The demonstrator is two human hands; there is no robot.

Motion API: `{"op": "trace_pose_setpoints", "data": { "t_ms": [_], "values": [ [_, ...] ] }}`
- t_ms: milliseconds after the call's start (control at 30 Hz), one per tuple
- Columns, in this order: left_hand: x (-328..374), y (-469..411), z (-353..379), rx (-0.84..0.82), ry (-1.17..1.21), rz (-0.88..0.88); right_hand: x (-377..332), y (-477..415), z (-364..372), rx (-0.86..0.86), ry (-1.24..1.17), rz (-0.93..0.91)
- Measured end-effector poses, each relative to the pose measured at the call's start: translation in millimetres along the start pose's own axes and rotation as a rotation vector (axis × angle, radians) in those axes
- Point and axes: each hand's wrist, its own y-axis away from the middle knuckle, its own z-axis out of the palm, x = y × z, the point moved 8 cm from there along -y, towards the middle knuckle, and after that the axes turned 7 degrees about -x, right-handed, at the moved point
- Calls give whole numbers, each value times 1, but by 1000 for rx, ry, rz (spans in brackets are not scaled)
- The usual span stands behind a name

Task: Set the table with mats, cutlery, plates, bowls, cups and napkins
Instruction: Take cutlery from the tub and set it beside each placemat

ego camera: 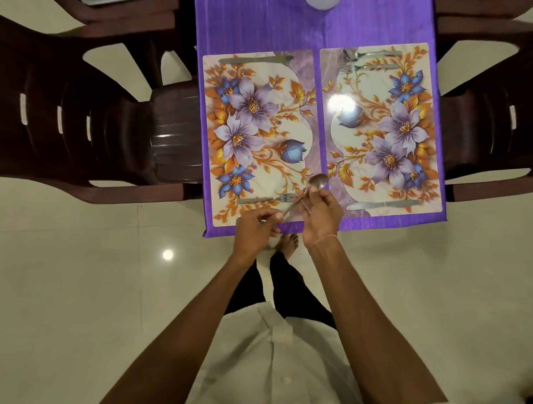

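Observation:
Two floral mats lie side by side on the purple tablecloth [317,31]: a left mat [253,129] and a right mat [383,129]. A fork [268,199] lies at the left mat's near edge and a knife [255,60] along its far edge. On the right mat a knife [380,205] lies near, a spoon [372,54] and a fork [372,68] far. My right hand [321,216] holds a metal spoon [317,182] above the near table edge, bowl raised. My left hand [255,230] pinches the lower end of its handle.
Dark brown plastic chairs stand at the table's left [95,124] and right [490,115] sides. A pale round object [321,3] shows at the top edge of the cloth. Glossy white floor tiles [86,288] lie below, with my bare foot [287,245] beside the table.

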Motion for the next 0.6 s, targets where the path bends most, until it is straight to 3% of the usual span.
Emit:
{"op": "trace_pose_setpoints", "data": {
  "t_ms": [100, 233, 400, 600],
  "values": [
    [-1, -5, -34, 114, -30, -6, -10, -6, -20, 22, 478, -79],
    [-16, -5, -60, 219, -75, -23, 3, -7, -29, -61, 808, -89],
    [-21, -4, -69, 338, -192, -16, 7, -10, -25, -45, 893, -111],
    [-25, -6, -69, 356, -194, -42, -1, -9, -18, -24, 1007, -204]
  ]
}}
